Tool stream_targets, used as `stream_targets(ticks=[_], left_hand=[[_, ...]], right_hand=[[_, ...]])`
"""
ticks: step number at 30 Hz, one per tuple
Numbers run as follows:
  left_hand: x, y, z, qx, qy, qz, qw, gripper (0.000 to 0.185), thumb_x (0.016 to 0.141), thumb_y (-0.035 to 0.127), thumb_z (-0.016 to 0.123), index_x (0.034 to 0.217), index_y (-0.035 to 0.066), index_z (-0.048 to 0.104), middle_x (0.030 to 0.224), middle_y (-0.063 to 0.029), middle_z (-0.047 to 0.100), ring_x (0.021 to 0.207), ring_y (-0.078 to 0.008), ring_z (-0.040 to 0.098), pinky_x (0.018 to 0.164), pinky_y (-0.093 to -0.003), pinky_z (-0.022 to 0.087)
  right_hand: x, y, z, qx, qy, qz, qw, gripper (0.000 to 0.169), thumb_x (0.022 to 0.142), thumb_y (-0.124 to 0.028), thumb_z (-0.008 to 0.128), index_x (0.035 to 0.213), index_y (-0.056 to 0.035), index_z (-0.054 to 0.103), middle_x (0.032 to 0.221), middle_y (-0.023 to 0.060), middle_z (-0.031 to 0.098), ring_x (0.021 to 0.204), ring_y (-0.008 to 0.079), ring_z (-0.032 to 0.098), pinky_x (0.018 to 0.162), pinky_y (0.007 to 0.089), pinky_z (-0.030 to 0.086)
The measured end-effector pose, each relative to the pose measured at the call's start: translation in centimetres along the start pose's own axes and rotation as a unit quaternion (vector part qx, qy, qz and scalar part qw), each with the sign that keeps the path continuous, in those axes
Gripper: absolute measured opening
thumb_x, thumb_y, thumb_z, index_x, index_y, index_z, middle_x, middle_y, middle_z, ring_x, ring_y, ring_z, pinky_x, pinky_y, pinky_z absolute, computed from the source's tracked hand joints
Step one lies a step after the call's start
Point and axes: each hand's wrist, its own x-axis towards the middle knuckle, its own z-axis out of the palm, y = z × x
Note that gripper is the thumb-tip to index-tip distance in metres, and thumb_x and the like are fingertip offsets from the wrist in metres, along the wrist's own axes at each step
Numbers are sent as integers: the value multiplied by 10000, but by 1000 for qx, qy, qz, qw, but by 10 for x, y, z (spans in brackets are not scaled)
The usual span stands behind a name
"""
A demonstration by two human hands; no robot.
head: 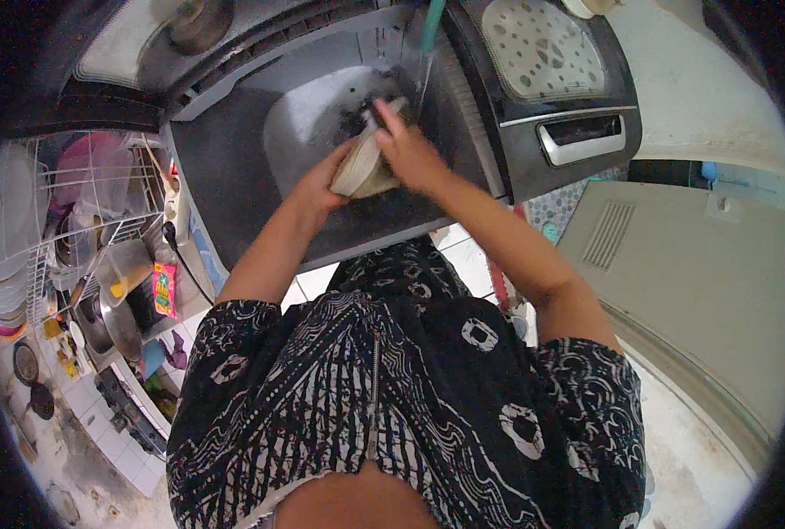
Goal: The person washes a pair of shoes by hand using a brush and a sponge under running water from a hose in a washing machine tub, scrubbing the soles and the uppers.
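Observation:
My left hand (323, 177) supports the near end of a cream-coloured, ribbed item (359, 165), perhaps a shoe or folded cloth; its kind is hard to settle. On its far right side, my right hand (413, 151) grips it, slightly blurred, with the index finger stretched along it. Both hands are inside the open grey tub (234, 178) of what looks like a twin-tub washing machine. Dark patches and a bright reflection lie in the tub beyond the hands. A green hose (434, 26) reaches in over the back, with a thin stream below it.
Right of the tub is a dark lid (525, 132) with a pale patterned window and handle. At left stand a white wire dish rack (114, 178), a pink detergent packet (165, 289), a black power plug (169, 230) and a stove (124, 410). A beige vented door (683, 251) fills the right.

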Motion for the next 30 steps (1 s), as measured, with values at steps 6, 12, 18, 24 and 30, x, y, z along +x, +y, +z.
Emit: stream_targets(ticks=[6,12,18,24,30], left_hand=[[15,-11,-41,-8,-44,96,994,382,877,357,450,1171,117,493,1102,-60,565,958,-205,581,827,-375,486],[-18,-9,6,25,-12,47,999,385,877,339,461,1165,87,493,1110,-93,557,973,-226,574,847,-386,473],[5,-3,-21,-5,-57,-7,998,395,869,348,478,1162,84,500,1109,-86,563,965,-208,579,843,-377,472],[-19,-8,0,44,-75,-48,995,403,864,355,487,1159,81,505,1084,-84,578,943,-194,589,829,-365,480],[-48,15,-39,68,-101,-35,992,409,866,349,487,1165,69,500,1083,-76,581,933,-183,593,816,-345,487]], right_hand=[[-9,-26,-2,-24,-22,-8,999,498,887,-359,370,1344,-211,237,1127,331,441,1022,464,454,885,472,363],[17,-9,-14,-44,47,56,996,534,884,-338,358,1363,-167,194,1099,348,450,1014,471,449,896,485,343],[-4,-5,7,-73,-1,-10,997,577,864,-388,366,1367,-189,165,1116,391,394,983,505,451,887,499,346],[58,80,1,152,60,200,966,518,863,-457,385,1294,-189,281,1042,147,511,799,283,552,641,398,443],[41,43,-30,515,13,339,787,385,838,-495,458,1000,-149,504,783,67,562,600,169,548,525,306,399]])
